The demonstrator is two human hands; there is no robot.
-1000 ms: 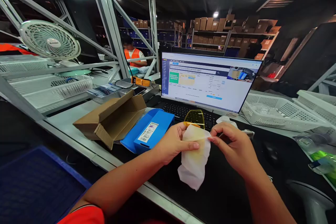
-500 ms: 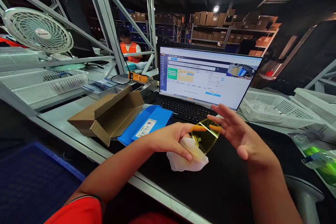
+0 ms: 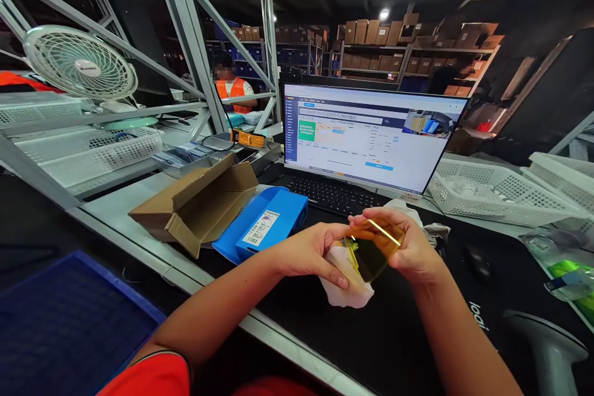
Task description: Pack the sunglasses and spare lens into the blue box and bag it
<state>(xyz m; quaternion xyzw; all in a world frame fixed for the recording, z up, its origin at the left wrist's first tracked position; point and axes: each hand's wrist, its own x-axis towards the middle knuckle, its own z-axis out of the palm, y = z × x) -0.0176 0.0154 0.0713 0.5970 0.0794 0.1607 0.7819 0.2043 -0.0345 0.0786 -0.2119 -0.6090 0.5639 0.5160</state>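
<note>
White counter (image 3: pixel 109 210) carrying a wide black mat (image 3: pixel 417 337), open brown cardboard box (image 3: pixel 160 204) sitting beside a long blue box (image 3: pixel 283 213), right hand's grip (image 3: pixel 415 253) curling around a see-through yellow sheet (image 3: pixel 374 260) above the mat, left hand's grip (image 3: pixel 315 250) squeezing its other end with thin white wrap (image 3: pixel 346 297)

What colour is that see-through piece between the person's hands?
The see-through piece is yellow, shown best in the head view.

A white fan (image 3: pixel 82 68) stands left of the monitor (image 3: pixel 352 148).
</note>
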